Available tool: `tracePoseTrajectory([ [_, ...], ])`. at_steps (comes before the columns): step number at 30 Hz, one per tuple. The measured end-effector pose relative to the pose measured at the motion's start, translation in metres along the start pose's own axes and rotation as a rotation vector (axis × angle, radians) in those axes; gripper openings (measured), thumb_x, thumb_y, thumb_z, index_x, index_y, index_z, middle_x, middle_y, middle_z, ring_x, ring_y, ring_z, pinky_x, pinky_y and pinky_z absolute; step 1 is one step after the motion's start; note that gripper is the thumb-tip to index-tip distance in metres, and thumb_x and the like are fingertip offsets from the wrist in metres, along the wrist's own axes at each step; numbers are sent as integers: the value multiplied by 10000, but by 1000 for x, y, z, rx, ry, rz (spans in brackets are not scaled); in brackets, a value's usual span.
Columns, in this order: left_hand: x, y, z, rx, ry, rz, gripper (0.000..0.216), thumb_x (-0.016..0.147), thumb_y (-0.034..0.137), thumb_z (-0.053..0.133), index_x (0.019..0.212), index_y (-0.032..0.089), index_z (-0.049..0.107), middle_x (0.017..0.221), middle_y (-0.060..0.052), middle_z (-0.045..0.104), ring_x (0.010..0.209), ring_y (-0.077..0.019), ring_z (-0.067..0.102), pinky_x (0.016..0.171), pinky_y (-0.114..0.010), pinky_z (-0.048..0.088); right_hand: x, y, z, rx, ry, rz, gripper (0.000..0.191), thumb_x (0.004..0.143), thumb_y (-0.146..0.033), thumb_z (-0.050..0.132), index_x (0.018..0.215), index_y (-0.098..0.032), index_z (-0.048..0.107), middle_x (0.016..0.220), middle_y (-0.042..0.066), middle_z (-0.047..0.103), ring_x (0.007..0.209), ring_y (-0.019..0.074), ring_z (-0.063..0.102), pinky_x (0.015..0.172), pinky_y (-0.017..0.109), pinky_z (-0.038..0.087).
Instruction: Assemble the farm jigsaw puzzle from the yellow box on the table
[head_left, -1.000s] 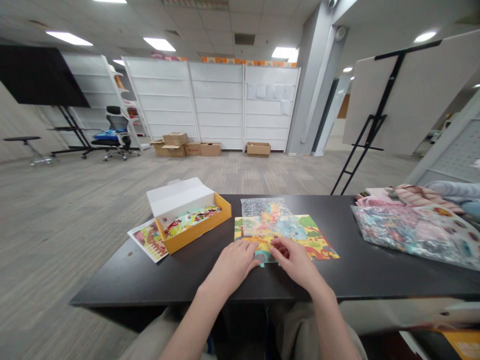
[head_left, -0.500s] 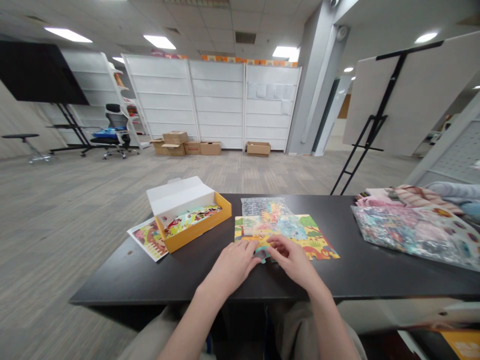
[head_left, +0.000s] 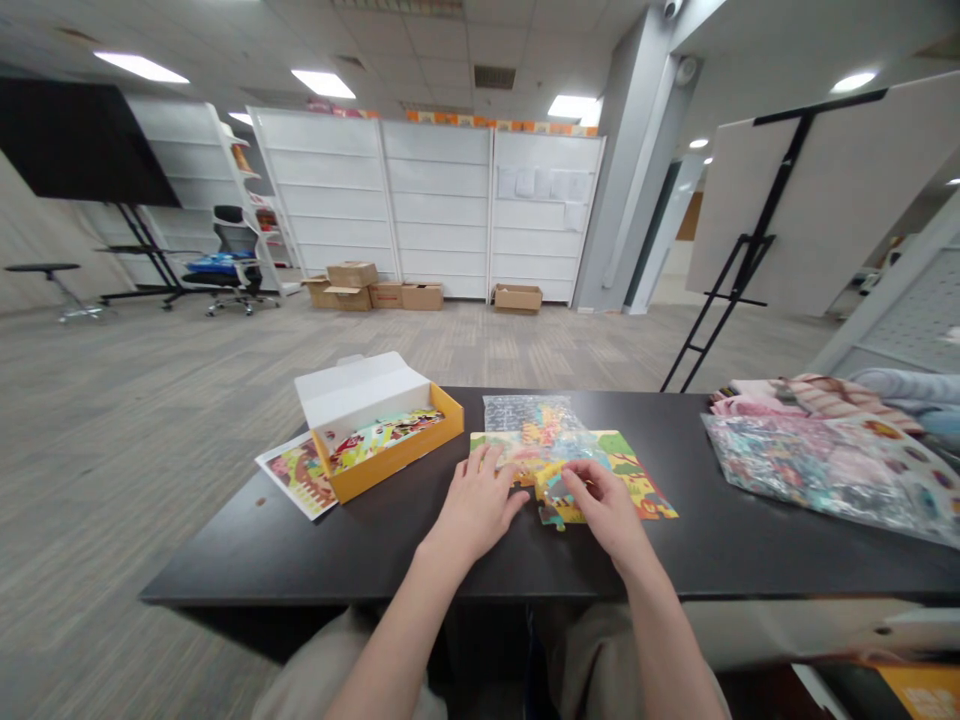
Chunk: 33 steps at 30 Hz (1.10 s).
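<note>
A colourful jigsaw puzzle [head_left: 630, 472] lies flat on the black table [head_left: 360, 550] in front of me. My left hand [head_left: 478, 510] rests flat on the puzzle's left part, fingers spread. My right hand [head_left: 609, 510] pinches a loose chunk of joined puzzle pieces [head_left: 556, 498] at the puzzle's near edge. A clear plastic bag [head_left: 525, 412] lies on the far side of the puzzle.
An open yellow box [head_left: 390, 462] with a white lid holds printed sheets, left of the puzzle, and a picture card [head_left: 289, 478] lies beside it. Plastic-wrapped colourful packs [head_left: 825, 462] fill the table's right end. An easel board [head_left: 810, 180] stands behind.
My left hand has moved forward onto the puzzle and flattened. My right hand has pulled a chunk of pieces loose at the near edge.
</note>
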<state>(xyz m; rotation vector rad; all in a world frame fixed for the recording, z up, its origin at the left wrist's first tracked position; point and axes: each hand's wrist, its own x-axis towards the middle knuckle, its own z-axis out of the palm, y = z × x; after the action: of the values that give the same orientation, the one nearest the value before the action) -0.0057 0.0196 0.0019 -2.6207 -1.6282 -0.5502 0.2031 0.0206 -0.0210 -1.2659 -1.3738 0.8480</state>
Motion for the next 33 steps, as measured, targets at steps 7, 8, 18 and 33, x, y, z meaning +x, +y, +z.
tracePoseTrajectory([
  [7, 9, 11, 3, -21, -8, 15, 472, 990, 419, 535, 1431, 260, 480, 1353, -100, 606, 1244, -297, 537, 986, -453, 464, 1, 4, 3, 148, 61, 30, 419, 754, -543, 771, 947, -208, 611, 805, 14, 656, 579, 135, 571, 504, 246, 422],
  [8, 10, 12, 4, -8, -13, 7, 467, 986, 427, 538, 1411, 237, 501, 1339, -114, 615, 1237, -310, 542, 984, -464, 465, 2, 3, 2, 160, 77, 29, 422, 742, -543, 783, 928, -208, 606, 775, 6, 646, 555, 128, 555, 489, 242, 411],
  [18, 15, 11, 14, -177, 113, -7, 613, 956, 237, 452, 1530, 110, 278, 1593, -184, 360, 1453, -309, 379, 1181, -480, 353, 16, 5, 4, 176, 54, 82, 467, 695, -574, 799, 890, -181, 640, 706, 33, 682, 558, 161, 604, 524, 286, 511],
  [33, 1, 28, -9, -194, 159, 154, 224, 953, 253, 586, 1170, 226, 630, 1238, -91, 637, 1222, -264, 569, 1069, -453, 454, 0, 1, -30, -289, 133, -20, 343, 822, -500, 587, 876, -187, 717, 870, 106, 761, 763, 260, 715, 719, 376, 563],
])
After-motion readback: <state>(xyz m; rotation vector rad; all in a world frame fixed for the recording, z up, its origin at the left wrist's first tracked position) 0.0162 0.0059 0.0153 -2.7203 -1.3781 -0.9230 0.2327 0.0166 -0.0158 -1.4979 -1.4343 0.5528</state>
